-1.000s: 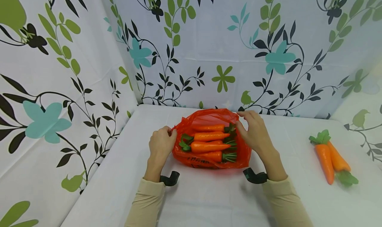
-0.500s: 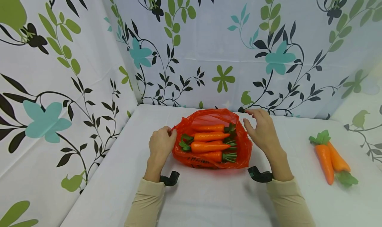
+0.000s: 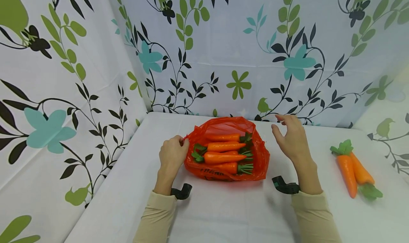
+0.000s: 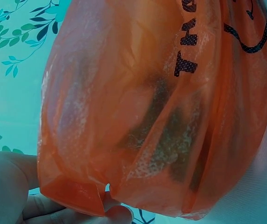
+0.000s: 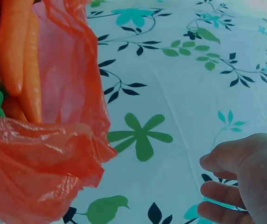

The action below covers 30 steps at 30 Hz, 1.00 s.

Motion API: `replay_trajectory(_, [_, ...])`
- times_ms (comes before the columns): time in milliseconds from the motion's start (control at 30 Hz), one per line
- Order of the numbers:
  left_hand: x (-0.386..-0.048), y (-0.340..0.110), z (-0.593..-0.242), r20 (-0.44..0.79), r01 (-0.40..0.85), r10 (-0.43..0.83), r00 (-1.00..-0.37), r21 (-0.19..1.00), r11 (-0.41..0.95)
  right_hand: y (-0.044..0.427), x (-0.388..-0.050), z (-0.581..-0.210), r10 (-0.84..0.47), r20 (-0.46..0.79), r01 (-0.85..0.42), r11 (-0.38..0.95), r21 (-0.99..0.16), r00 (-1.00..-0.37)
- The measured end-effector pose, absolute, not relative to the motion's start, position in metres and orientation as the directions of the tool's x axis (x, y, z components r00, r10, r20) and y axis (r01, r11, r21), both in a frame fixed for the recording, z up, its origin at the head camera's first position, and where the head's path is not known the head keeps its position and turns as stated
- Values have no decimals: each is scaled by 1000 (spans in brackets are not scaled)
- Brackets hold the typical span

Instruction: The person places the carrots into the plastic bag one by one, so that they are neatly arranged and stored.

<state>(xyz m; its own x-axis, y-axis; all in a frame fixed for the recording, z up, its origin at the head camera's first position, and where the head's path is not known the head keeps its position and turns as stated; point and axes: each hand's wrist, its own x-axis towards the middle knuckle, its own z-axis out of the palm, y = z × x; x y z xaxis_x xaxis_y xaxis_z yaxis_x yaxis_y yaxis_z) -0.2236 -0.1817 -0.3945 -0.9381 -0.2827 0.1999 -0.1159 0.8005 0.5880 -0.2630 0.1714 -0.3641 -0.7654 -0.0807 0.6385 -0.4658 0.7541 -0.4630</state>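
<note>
A red plastic bag sits on the white table with its mouth spread upward, several orange carrots with green tops lying inside. My left hand pinches the bag's left rim between thumb and fingers; the left wrist view shows the thumb and fingertips on the plastic edge. Off the bag's right side, my right hand hovers apart from it, fingers loosely bent and holding nothing. In the right wrist view that hand has a gap between it and the bag.
Two more carrots lie crossed on the table at the right, their green tops pointing opposite ways. Behind the white table hangs a leaf-patterned curtain, which continues along the left side. Both wrists carry black camera mounts.
My right hand has let go of the bag's right rim and moved right, away from it. The left hand keeps its pinch in the same place; the bag's right edge has relaxed slightly.
</note>
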Motion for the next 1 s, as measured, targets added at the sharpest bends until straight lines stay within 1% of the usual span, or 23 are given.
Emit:
replay_trajectory(167, [-224, -182, -395, 199, -116, -281, -939, 586, 802, 179, -262, -361, -40, 622, -419, 773, -476, -782])
replay_trajectory(500, [-224, -181, -395, 206, -110, -278, -938, 583, 805, 194, -262, -359, 17, 626, -372, 791, -486, -780])
replay_trajectory(800, [-223, -181, -394, 208, -108, -278, -938, 585, 804, 204, -260, -358, 63, 559, -279, 816, -506, -827])
replay_trajectory(1000, [-222, -182, -393, 199, -114, -280, -939, 587, 801, 213, -259, -358, 100, 550, -249, 815, -523, -829])
